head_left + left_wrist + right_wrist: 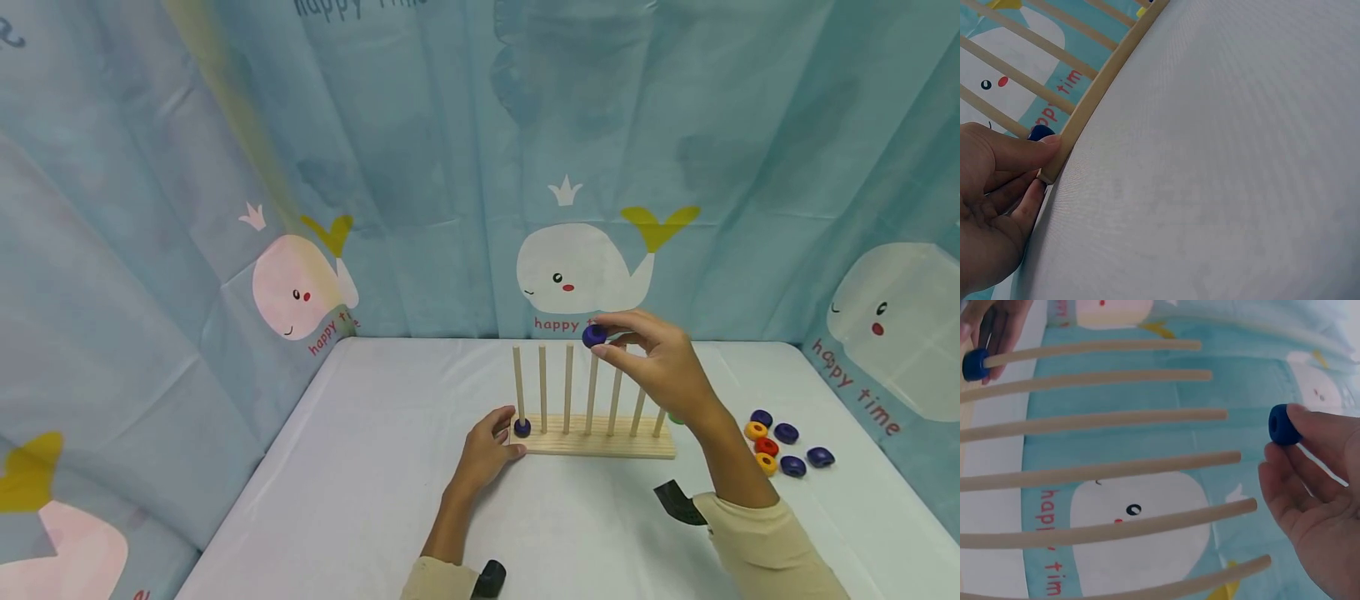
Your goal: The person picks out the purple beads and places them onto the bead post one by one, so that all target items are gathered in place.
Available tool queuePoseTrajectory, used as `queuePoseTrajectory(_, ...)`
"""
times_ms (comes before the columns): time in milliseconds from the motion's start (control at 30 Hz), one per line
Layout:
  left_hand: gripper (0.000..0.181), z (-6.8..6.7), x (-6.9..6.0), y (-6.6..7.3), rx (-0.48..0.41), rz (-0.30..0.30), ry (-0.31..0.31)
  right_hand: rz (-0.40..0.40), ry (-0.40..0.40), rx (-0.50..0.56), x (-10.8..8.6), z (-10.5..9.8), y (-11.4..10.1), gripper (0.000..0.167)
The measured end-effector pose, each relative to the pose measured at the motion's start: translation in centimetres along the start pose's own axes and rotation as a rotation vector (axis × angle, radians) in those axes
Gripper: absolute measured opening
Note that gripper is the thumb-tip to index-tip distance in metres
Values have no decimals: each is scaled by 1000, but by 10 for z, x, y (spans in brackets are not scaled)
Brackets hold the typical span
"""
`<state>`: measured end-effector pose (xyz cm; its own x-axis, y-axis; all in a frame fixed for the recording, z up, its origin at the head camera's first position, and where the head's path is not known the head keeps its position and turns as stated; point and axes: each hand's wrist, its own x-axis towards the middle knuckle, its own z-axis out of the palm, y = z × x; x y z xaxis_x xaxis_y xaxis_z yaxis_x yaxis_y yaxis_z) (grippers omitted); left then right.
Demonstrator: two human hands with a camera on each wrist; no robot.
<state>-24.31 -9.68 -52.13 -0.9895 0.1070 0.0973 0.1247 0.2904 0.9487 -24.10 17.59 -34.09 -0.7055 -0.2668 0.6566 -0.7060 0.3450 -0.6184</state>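
A wooden peg stand (600, 447) with several upright pegs sits on the white table. My left hand (482, 452) grips its left end, the thumb (1050, 140) lying against the base's edge. Beside those fingers, a dark blue bead (522, 428) rests at the bottom of the leftmost peg. Between thumb and fingertips, my right hand (666, 362) pinches another blue bead (1284, 425). This bead is level with the peg tops in the head view, and the right wrist view shows it apart from the pegs, its hole facing them.
Right of the stand lie loose beads: several dark blue (821, 457), two yellow (766, 463) and one red (767, 447). A green piece (677, 419) is partly hidden behind the right forearm. A blue whale-print curtain (435, 167) hangs around the table.
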Motion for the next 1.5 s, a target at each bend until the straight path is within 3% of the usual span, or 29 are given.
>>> queuePoseTrajectory(600,69,0,2,2,17,-27,-3,-40,-77,40,14,21,-4,39)
queuePoseTrajectory(867,69,0,2,-2,-10,-6,-2,-51,-107,75,21,31,-3,38)
queuePoseTrajectory(1500,70,-1,0,1,-17,-7,-12,-78,-106,10,30,51,-4,34)
